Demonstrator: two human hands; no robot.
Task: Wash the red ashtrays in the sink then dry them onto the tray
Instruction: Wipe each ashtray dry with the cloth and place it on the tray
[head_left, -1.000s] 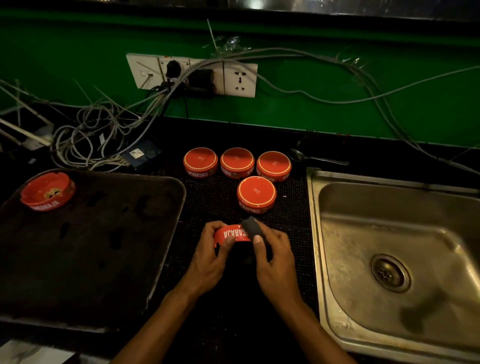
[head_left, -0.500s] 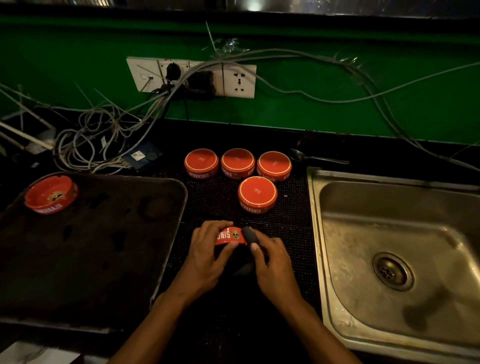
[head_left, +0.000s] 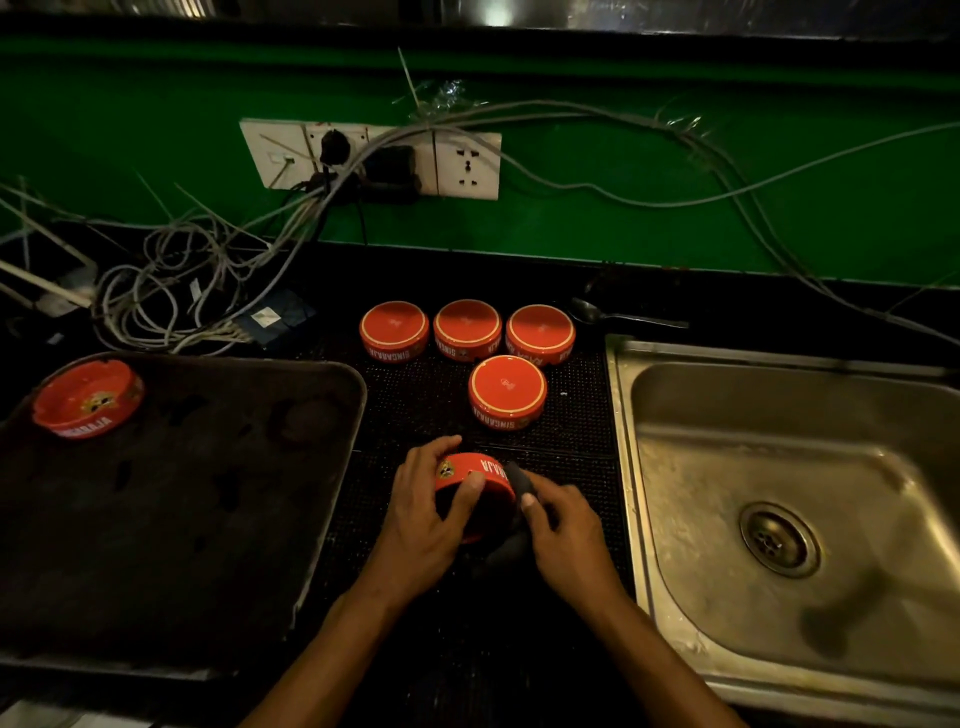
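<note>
Head view: left hand (head_left: 415, 525) grips a red ashtray (head_left: 475, 480) over the black mat (head_left: 415, 405), beside the sink (head_left: 779, 467); right hand (head_left: 566, 530) presses a dark cloth (head_left: 519, 480) on it (fingers curled tight).

Held ashtray (head_left: 475, 486) half hidden behind left hand (head_left: 421, 525).

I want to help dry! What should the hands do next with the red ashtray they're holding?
Probably keep wiping: the left hand holds the ashtray while the right hand presses a dark cloth on its side. Then it likely joins the one on the tray.
</note>
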